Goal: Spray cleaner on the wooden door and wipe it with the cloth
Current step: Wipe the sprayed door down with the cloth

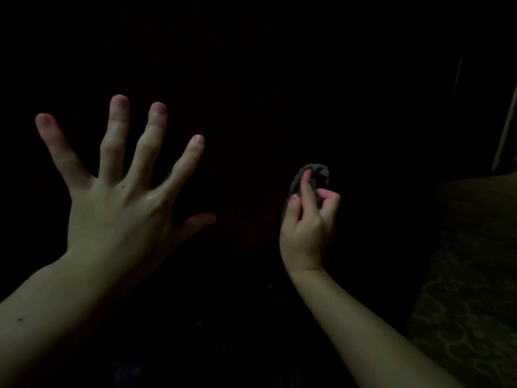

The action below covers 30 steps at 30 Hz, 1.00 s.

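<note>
Dark door (251,79): two hands, one cloth (310,175).

The cloth (307,175) looks nubby and matt, a grey-green knit. The fabric (470,275) at right is matt with a woven floral pattern. The door (251,79) is too dark to judge.
</note>
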### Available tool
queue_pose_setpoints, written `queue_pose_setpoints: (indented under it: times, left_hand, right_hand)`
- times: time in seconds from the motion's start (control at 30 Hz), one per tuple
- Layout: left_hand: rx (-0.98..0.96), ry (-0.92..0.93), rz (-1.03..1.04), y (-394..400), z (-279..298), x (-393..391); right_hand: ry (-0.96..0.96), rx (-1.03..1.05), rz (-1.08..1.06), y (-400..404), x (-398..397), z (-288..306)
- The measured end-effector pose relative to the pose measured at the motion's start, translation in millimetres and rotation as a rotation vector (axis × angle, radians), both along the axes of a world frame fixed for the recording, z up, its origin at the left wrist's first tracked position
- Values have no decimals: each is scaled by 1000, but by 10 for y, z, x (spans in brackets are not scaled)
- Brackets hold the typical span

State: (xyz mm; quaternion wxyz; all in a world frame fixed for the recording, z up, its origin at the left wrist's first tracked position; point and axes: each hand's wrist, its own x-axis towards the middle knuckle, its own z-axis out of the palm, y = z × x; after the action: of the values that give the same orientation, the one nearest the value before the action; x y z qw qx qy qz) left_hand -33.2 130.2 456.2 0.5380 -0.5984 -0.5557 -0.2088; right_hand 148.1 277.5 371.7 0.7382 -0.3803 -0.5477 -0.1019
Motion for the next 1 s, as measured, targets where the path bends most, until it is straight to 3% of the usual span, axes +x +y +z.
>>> queue_pose_setpoints:
  times: [0.23,0.43,0.6,0.7,0.8,0.87,1.0]
  left_hand:
    - [44,-37,46,129,-54,89]
    - [75,-85,125,123,-120,206]
    - [66,-129,208,71,-186,340]
    - [32,-145,222,50,-225,383]
    - [2,-144,247,-1,-296,420]
    - [-30,-135,259,-28,-342,436]
    - [-53,-132,271,-76,-398,434]
  right_hand:
    - [-196,50,11,432,629,1]
    - [-281,297,50,665,744,439]
    - [-395,470,14,712,614,-249]
    - [-579,497,19,716,727,-741]
    - [-732,547,75,693,859,-816]
    - [-699,527,95,705,926,-650]
    - [-339,326,124,739,854,-414]
